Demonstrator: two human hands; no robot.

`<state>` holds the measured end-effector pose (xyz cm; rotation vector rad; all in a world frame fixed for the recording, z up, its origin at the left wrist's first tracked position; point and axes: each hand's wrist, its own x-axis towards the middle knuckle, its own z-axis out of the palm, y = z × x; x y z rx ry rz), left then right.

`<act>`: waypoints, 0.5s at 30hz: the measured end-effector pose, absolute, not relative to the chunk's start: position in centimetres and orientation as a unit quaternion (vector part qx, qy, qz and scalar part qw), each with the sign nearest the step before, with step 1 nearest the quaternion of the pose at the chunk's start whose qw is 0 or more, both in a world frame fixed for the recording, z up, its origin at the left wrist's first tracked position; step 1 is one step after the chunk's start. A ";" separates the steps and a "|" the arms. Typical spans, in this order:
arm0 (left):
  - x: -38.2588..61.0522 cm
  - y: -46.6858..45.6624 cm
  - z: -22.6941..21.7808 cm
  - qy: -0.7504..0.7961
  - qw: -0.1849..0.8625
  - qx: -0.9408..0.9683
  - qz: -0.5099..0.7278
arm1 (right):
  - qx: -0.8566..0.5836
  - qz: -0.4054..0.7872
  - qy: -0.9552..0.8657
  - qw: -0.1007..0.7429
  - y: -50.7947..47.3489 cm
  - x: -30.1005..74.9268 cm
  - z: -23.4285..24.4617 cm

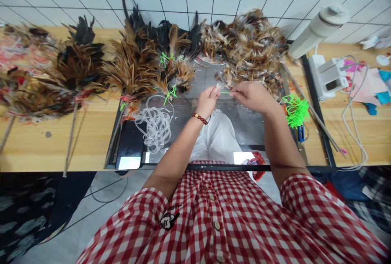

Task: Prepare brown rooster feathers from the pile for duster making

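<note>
My left hand [207,100] is closed in a pinch on a small pale feather tuft [218,87] above the dark mat [244,125]. My right hand [252,95] is closed too, pinching a thin green tie [225,92] that runs to the tuft. Both hands nearly touch, just in front of a loose heap of brown and white feathers [250,48]. A red bead bracelet [199,118] sits on my left wrist.
Finished feather dusters [134,66] with stick handles lie along the left of the wooden table [45,150]. A coil of clear cord [155,125] and a phone [130,144] rest on the mat. Green ties [295,111], a white glue gun [319,29] and cables lie to the right.
</note>
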<state>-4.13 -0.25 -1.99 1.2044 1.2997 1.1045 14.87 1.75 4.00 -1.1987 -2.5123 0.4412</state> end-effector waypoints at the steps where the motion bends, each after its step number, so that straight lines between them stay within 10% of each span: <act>1: -4.3 -0.3 -1.9 0.557 0.478 0.513 0.446 | -0.405 0.151 -0.888 0.159 1.6 15.0 4.4; 8: -4.4 -1.7 0.1 0.453 0.515 0.672 0.280 | -0.306 0.210 -0.889 0.268 1.4 14.0 4.5; 15: -4.5 -1.7 -0.3 0.357 0.586 0.628 0.367 | -0.363 0.313 -0.816 0.324 3.5 14.2 1.1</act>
